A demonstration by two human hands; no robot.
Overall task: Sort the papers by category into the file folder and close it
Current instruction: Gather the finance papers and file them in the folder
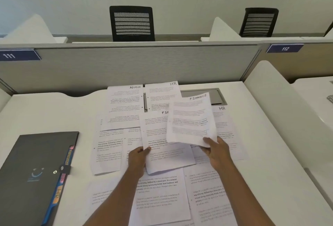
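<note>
Right in the middle of the white desk (54, 114), the right hand (217, 151) held up a sheet marked FINANCE (191, 119), with the thumb and fingers pinched on its near right corner. That sheet was lifted off the desk and bent a little. Just left of it, the left hand (137, 158) gripped the left edge of another sheet (162, 146) whose top showed the letters FIN. More papers (158, 195) lay spread flat all around and under the two hands, some on top of each other. At the far side lay one marked ADMIN (124, 106) and one marked HR (162, 96), side by side. Another HR sheet (225, 123) lay to the right, partly under the lifted one. The dark file folder (36, 164) sat closed on the near left part of the desk, well apart from the hands, with coloured tabs (59, 189) poking out along its right edge. Behind the desk stood a grey divider wall (126, 65), and past it two black chairs (132, 23).
</note>
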